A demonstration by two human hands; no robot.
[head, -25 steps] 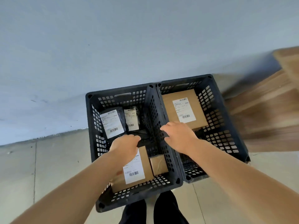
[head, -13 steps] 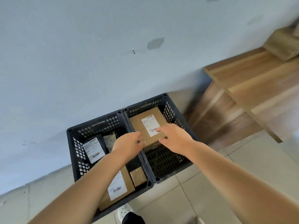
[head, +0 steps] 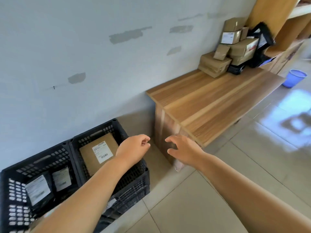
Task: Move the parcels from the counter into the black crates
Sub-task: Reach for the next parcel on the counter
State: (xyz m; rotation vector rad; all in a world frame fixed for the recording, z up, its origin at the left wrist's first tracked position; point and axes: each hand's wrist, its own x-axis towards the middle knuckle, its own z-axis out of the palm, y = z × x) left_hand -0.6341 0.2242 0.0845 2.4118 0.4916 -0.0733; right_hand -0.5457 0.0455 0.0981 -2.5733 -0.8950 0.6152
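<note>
Two black crates stand on the floor by the wall. The right crate [head: 107, 127] holds a flat brown box with a white label [head: 98, 151]. The left crate [head: 10, 195] holds black bagged parcels with labels [head: 37, 190]. A pile of brown boxes and black bags [head: 234, 47] sits at the far end of the wooden counter [head: 210, 101]. My left hand [head: 134, 148] hovers over the right crate's far corner, fingers loosely curled, holding nothing. My right hand [head: 183, 148] hangs in front of the counter's near end, fingers spread and empty.
A blue bucket [head: 294, 78] stands on the tiled floor beyond the counter. Wooden shelving [head: 276, 22] rises at the top right behind the parcels. The pale wall [head: 84, 56] runs behind the crates and counter.
The view has swung right from the crates toward the counter. Both hands lifted out of the crates and moved right, still empty.
</note>
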